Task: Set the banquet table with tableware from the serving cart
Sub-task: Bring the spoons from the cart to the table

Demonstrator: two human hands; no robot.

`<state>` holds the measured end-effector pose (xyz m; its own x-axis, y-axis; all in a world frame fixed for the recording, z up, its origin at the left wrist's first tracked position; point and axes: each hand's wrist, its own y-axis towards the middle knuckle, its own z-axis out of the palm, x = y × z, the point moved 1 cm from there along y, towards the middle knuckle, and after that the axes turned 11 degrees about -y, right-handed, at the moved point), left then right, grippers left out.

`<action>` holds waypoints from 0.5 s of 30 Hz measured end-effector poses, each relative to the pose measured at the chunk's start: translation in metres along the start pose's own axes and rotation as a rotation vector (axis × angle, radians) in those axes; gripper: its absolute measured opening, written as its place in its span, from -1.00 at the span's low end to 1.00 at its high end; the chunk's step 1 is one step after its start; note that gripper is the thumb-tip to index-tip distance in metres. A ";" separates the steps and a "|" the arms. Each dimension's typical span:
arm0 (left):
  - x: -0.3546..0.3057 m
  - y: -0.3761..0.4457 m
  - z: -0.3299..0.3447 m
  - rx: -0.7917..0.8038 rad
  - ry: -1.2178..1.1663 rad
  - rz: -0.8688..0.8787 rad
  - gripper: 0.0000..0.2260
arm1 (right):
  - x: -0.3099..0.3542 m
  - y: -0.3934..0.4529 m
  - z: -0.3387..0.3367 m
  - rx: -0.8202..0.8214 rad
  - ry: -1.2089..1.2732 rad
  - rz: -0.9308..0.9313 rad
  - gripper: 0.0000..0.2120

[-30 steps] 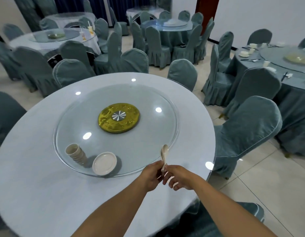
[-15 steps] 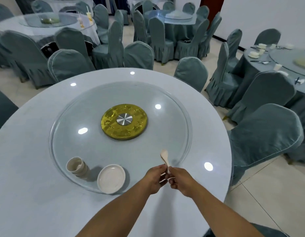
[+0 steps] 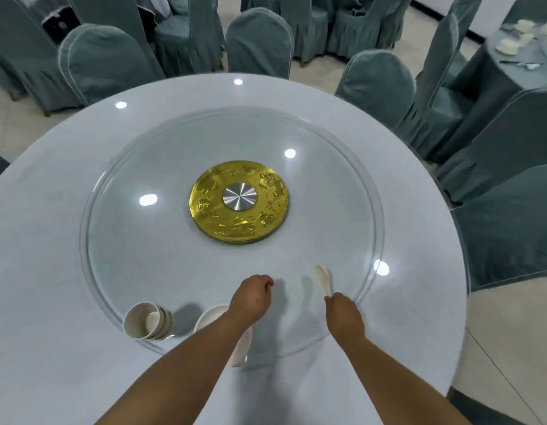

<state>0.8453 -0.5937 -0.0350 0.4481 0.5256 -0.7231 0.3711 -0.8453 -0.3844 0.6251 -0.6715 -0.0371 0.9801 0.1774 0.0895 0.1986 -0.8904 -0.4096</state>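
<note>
- Round table [image 3: 51, 240] w/ glass turntable [image 3: 143, 256], gold hub [image 3: 211, 216] at centre.
- L hand [image 3: 252, 297] near-side of hub, fingers curled, holds nothing.
- R hand [image 3: 342, 311] near-right of hub, pinches spoon [image 3: 323, 276] handle.
- Plate [image 3: 211, 317], stacked cups [image 3: 146, 323] near-left of hub, on glass edge.

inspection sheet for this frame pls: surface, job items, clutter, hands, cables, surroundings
Surface: round white table with a glass turntable on it; gold disc at its centre.
Job's things: stack of cups lying on its side at the turntable's near edge; white plate beside it, partly hidden by the left forearm; cream spoon, bowl end pointing away.
Clutter: nothing seen.
Hands: left hand curled, holding nothing visible; right hand grips the spoon's handle.
Cables: nothing seen.
Surroundings: covered chairs around the table; a neighbouring table at upper right with some tableware on it.
</note>
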 end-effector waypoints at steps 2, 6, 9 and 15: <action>0.009 0.006 0.000 0.032 0.055 0.036 -0.71 | 0.001 0.006 0.006 -0.007 -0.031 0.031 -0.67; 0.015 0.012 0.006 0.077 0.077 0.105 -0.71 | -0.001 0.011 0.016 -0.031 -0.118 0.026 -0.74; 0.013 0.015 0.012 0.098 0.069 0.152 -0.71 | -0.001 0.013 0.019 -0.052 -0.081 0.046 -0.76; -0.001 0.015 0.020 0.123 0.071 0.179 -0.71 | -0.004 0.014 0.014 -0.015 -0.069 0.064 -0.77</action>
<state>0.8344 -0.6090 -0.0513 0.5556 0.3675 -0.7458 0.1806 -0.9289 -0.3232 0.6241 -0.6793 -0.0557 0.9891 0.1474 0.0009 0.1355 -0.9068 -0.3992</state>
